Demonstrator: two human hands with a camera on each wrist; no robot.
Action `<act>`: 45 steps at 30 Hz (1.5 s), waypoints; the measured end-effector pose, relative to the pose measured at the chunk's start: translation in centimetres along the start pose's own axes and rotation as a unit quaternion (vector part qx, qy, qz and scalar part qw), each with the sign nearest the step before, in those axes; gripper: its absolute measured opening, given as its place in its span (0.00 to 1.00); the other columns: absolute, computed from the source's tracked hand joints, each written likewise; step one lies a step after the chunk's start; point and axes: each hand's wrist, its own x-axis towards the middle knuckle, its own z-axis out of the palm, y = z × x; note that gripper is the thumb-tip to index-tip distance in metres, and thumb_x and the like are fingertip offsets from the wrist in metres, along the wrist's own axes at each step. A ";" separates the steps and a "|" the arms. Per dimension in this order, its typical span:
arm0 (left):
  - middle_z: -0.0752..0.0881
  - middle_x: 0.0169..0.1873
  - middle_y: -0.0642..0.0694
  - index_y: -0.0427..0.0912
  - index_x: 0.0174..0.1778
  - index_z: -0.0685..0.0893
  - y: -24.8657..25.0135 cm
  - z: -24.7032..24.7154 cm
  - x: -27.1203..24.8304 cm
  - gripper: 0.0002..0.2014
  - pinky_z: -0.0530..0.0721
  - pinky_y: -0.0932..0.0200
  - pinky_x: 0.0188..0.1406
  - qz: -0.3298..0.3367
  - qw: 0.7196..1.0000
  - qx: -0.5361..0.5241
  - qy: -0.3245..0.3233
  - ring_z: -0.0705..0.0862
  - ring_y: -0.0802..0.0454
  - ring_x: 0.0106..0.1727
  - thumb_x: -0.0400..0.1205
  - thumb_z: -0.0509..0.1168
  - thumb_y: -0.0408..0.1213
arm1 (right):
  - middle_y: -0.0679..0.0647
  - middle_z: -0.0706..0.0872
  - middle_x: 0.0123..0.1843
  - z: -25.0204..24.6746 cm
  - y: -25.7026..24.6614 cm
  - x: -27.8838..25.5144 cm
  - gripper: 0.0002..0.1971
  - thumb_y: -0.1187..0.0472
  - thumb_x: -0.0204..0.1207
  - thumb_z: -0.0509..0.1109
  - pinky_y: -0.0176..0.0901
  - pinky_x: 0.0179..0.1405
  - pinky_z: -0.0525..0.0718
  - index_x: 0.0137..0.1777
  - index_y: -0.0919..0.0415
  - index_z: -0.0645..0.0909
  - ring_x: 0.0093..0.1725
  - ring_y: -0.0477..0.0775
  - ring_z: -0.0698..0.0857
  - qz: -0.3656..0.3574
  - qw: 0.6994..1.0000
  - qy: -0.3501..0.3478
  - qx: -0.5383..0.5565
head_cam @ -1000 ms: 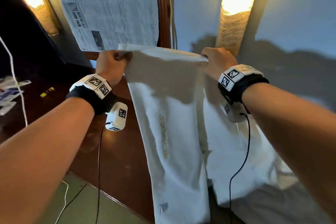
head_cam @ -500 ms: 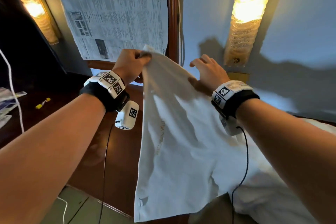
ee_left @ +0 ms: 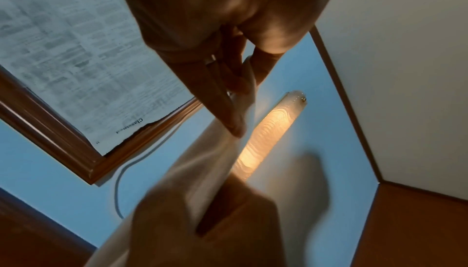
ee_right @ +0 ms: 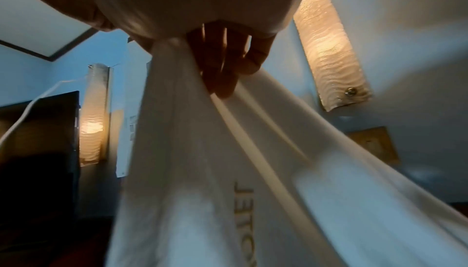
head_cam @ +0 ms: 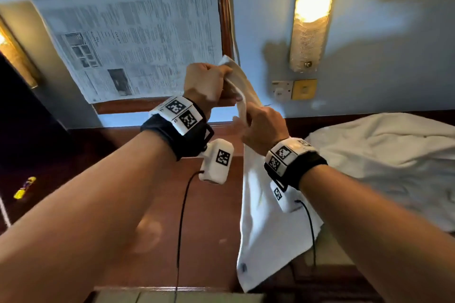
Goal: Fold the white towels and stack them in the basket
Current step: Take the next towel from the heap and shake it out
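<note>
Head view: the left hand (head_cam: pixel 205 86) pinches the top corner of a white towel (head_cam: pixel 266 236), raised in front of the wooden frame (head_cam: pixel 222 7) that carries a sheet of newspaper (head_cam: pixel 138 29). The right hand (head_cam: pixel 264 128), just below and right of the left hand, has its fingers curled round the same gathered edge. From the two hands the towel hangs down over the brown counter (head_cam: pixel 211 216). Right of the hanging towel lies a crumpled heap of white linen (head_cam: pixel 384 155). A lit wall lamp (head_cam: pixel 310 12) glows right of the frame.

Left wrist view: the left hand (ee_left: pixel 228 55) holds the towel (ee_left: pixel 202 171) edge between thumb and long fingers (ee_left: pixel 228 111); the right hand (ee_left: pixel 202 231), blurred, grips the cloth lower down.

Right wrist view: the right hand (ee_right: pixel 222 55) has its fingers (ee_right: pixel 222 79) curled on the bunched towel (ee_right: pixel 228 191), which fans out below with gold lettering (ee_right: pixel 244 211) on it.
</note>
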 end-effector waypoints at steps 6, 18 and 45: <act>0.82 0.15 0.45 0.32 0.38 0.82 1.0 -2.9 -1.6 0.11 0.90 0.49 0.28 0.005 0.996 -0.087 0.008 0.87 0.41 0.23 0.86 0.63 0.29 | 0.63 0.88 0.48 -0.9 2.7 -5.1 0.08 0.57 0.80 0.64 0.51 0.45 0.80 0.51 0.58 0.83 0.49 0.70 0.85 0.122 0.983 -0.066 -0.117; 0.84 0.41 0.40 0.40 0.58 0.77 -3.7 -5.2 0.5 0.06 0.89 0.47 0.35 -0.069 0.996 -0.045 0.041 0.89 0.43 0.34 0.87 0.59 0.34 | 0.63 0.88 0.53 -9.8 9.8 -12.0 0.10 0.65 0.79 0.65 0.48 0.50 0.81 0.53 0.57 0.87 0.53 0.66 0.85 0.298 0.929 -0.104 -0.194; 0.88 0.46 0.35 0.39 0.48 0.88 -11.0 -0.5 -3.9 0.10 0.85 0.43 0.49 0.084 0.923 0.291 -0.238 0.85 0.44 0.46 0.89 0.63 0.38 | 0.53 0.88 0.37 -14.9 16.9 -5.8 0.07 0.56 0.73 0.79 0.42 0.42 0.77 0.36 0.54 0.88 0.43 0.55 0.85 0.152 0.957 -0.199 -0.144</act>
